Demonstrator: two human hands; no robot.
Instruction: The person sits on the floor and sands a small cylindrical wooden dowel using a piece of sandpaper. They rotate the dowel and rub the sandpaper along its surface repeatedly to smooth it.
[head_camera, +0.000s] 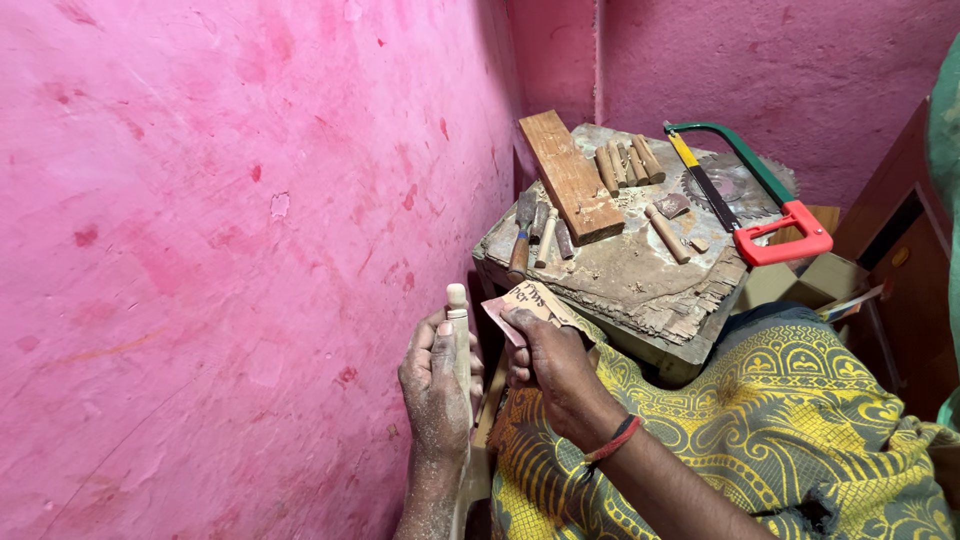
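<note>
Two hands are at work close to the pink wall (220, 250). The left hand (437, 385), dusted pale with powder, is wrapped around a slim turned wooden peg (459, 335) held upright, its rounded knob standing clear above the fingers. The right hand (548, 372) pinches a folded piece of sandpaper (527, 303) just beside the peg's upper end; whether the paper touches the wood cannot be told. The peg's exposed top looks pale and smooth, so the rubbing seems well along there, while the part inside the left hand is hidden. Beyond the hands stands a rough, worn desk (640, 285). On it lie a flat wooden plank (570, 175), a row of similar wooden pegs (627, 163) side by side, one more peg (667, 233) lying apart, a few handled tools (535, 235) near the near-left edge, and a hacksaw (745, 190) with a green frame and red handle. Judging by that row, several pieces wait nearby. A yellow patterned cloth (790, 410) covers the person's lap.
</note>
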